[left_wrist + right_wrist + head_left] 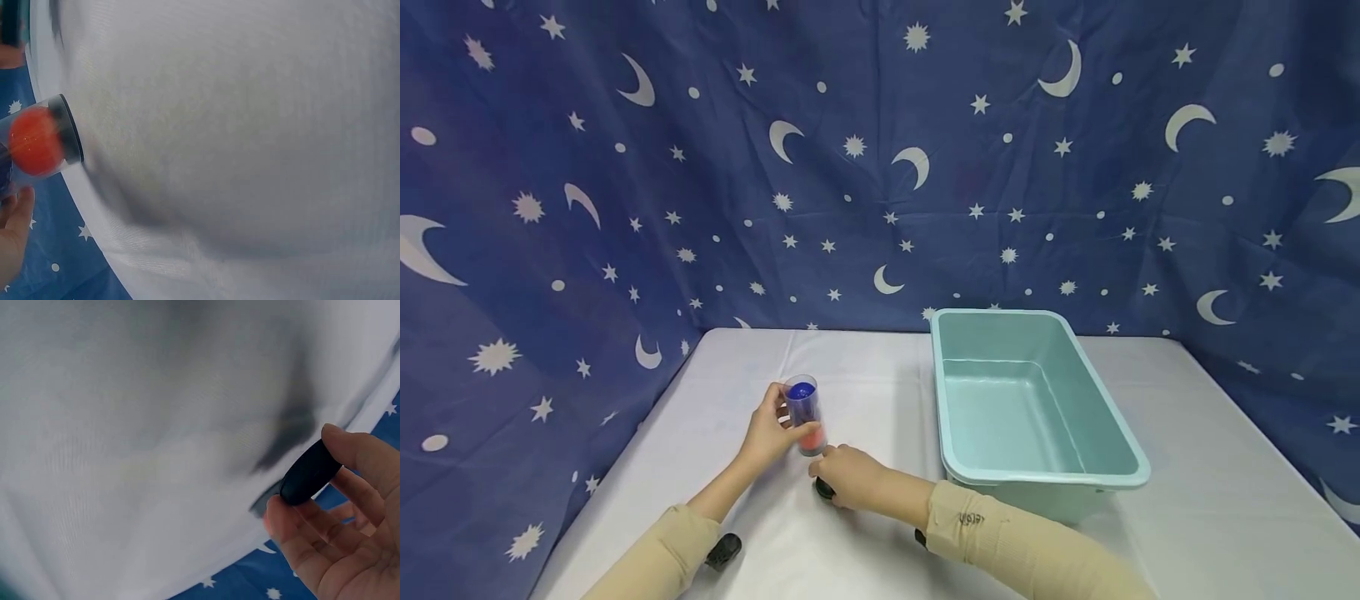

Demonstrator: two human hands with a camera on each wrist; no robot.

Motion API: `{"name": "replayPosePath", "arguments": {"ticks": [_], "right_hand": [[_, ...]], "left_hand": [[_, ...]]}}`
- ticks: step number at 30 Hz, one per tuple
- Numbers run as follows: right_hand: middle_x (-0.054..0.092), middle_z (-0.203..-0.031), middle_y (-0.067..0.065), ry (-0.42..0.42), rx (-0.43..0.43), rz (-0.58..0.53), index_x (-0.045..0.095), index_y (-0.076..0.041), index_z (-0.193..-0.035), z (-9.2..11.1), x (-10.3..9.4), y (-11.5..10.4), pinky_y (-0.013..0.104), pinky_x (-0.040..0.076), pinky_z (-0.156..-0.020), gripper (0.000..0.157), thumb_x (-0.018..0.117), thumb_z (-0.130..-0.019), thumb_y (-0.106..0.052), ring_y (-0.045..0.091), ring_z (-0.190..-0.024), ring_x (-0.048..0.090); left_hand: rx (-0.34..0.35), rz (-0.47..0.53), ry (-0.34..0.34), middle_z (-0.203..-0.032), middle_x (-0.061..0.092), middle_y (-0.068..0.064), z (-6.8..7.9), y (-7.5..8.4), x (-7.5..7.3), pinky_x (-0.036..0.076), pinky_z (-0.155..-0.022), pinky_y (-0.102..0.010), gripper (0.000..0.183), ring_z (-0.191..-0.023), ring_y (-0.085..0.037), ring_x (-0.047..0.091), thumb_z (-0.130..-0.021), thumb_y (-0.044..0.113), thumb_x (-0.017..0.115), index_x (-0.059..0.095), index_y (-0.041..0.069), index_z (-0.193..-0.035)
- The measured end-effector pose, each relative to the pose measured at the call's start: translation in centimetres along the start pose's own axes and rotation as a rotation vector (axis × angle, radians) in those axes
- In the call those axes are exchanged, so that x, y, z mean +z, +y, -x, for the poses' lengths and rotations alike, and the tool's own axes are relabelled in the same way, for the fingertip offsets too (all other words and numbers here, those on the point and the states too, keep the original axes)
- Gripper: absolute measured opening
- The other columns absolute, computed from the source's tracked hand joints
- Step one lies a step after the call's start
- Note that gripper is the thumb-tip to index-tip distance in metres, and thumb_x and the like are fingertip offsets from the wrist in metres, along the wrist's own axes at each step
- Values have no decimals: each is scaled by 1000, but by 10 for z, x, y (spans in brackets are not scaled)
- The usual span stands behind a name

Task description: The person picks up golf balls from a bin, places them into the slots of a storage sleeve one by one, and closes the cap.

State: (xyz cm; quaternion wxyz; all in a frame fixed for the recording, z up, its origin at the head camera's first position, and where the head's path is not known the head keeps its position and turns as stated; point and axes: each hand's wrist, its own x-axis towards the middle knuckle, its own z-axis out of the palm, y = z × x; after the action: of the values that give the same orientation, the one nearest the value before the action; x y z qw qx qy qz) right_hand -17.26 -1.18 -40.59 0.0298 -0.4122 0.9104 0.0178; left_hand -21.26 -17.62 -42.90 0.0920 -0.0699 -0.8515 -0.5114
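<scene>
My left hand [770, 432] grips a clear plastic cylinder [807, 413], fingers behind it and thumb across its front. Inside the cylinder, a blue ball [801, 390] sits near the top and an orange-red ball [813, 439] lies below it. The left wrist view shows the orange-red ball [37, 141] beside the cylinder's dark end [67, 130]. Just below the cylinder in the head view, my right hand [859, 477] pinches a round black lid [824, 489] between thumb and fingers. Seen from the right wrist, the lid [310, 474] is held edge-on, with a greyish rim partly hidden behind it.
A light teal plastic basin [1033, 478] stands on the white-covered table [865, 375], to the right of both hands. Behind the table hangs a dark blue curtain [850, 233] with moons and stars. Black devices are strapped at both wrists.
</scene>
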Motion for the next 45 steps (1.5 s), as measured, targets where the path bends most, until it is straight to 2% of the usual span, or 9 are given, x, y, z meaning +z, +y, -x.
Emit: {"name": "replayPosePath", "arguments": {"ticks": [6,13,20,26,29,35,39,45], "right_hand": [[67,-102,-3,5,-41,36,68,-19,-110,6,-14,-5,16,51,-74,39,81,-74,-20,8,-85,64],[67,-97,-2,72,-87,30,66,-15,-103,15,-30,-5,17,50,-71,31,80,-75,-16,8,-83,63],[66,-89,-1,94,-91,62,64,-14,-112,27,-51,-6,18,49,-69,41,80,-75,-20,8,-78,61],[64,-85,0,110,-103,58,59,-14,-111,34,-66,-3,19,49,-67,42,79,-75,-19,11,-75,61],[64,-85,0,112,-115,28,57,-14,-110,37,-73,0,18,49,-67,41,78,-75,-17,10,-75,62],[66,-96,1,123,-123,-163,56,-10,-115,37,-84,8,15,49,-73,42,76,-77,-11,10,-83,63],[67,-96,3,104,-101,-272,58,-7,-114,36,-88,13,11,46,-66,39,74,-79,-10,9,-78,59],[67,-91,1,83,-86,-352,64,-8,-115,36,-93,13,8,42,-59,37,74,-79,-12,4,-71,54]], "left_hand": [[7,-1,9,-121,58,-26,2,-3,-5,51,-91,-48,55,-110,-42,58,-76,8,78,40,0,-115],[9,6,7,-120,58,-28,2,1,-6,51,-91,-48,53,-110,-43,58,-76,5,77,40,-1,-114],[3,11,-14,-121,57,-28,2,-1,-6,51,-92,-49,55,-110,-43,58,-76,5,77,39,0,-115],[11,21,-27,-119,58,-26,0,-3,-6,52,-91,-46,54,-110,-42,58,-76,5,77,40,-1,-116],[0,27,-38,-119,58,-25,0,-1,-6,51,-92,-45,53,-111,-41,58,-76,4,76,41,0,-116],[-10,29,-51,-120,58,-28,-1,-1,-6,52,-92,-43,47,-110,-41,59,-79,-1,71,41,-1,-115],[-5,27,-47,-120,58,-31,-2,0,-6,51,-92,-43,52,-109,-43,60,-78,-1,72,43,-3,-121],[-6,-6,-60,-121,58,-30,-1,1,-8,52,-91,-42,56,-110,-42,60,-80,4,73,44,-2,-127]]}}
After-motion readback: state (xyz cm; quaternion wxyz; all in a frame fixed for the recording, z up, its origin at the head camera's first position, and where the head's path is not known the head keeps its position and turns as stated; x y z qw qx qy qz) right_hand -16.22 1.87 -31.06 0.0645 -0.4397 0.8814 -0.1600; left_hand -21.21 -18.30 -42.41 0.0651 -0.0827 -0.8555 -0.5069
